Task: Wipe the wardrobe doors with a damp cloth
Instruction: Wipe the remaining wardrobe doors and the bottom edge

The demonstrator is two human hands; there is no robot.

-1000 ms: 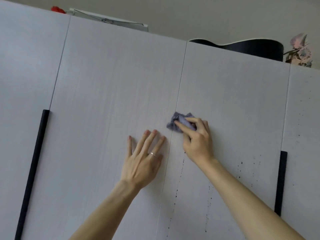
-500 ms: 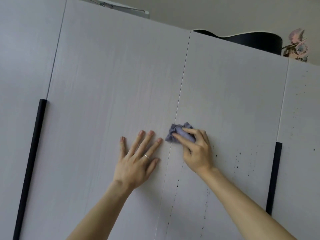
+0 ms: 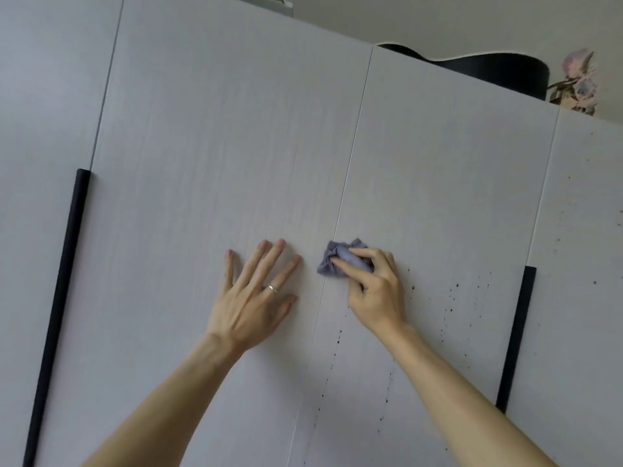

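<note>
Pale grey wardrobe doors fill the view. My left hand (image 3: 254,298) lies flat, fingers spread, on the left middle door (image 3: 209,163), just left of the seam. My right hand (image 3: 377,291) presses a crumpled purple-grey cloth (image 3: 332,261) against the right middle door (image 3: 448,180), right beside that seam. Small dark spots (image 3: 451,294) speckle the right door to the right of and below my right hand, and several run down near the seam.
Long black handles stand at the left (image 3: 57,315) and right (image 3: 515,335) of the two middle doors. On top of the wardrobe sit a black curved case (image 3: 499,70) and dried flowers (image 3: 576,82). The far-right door (image 3: 593,264) is also spotted.
My right hand has slid the cloth down the door along the seam, and my left hand moved down with it. The view has tilted downward.
</note>
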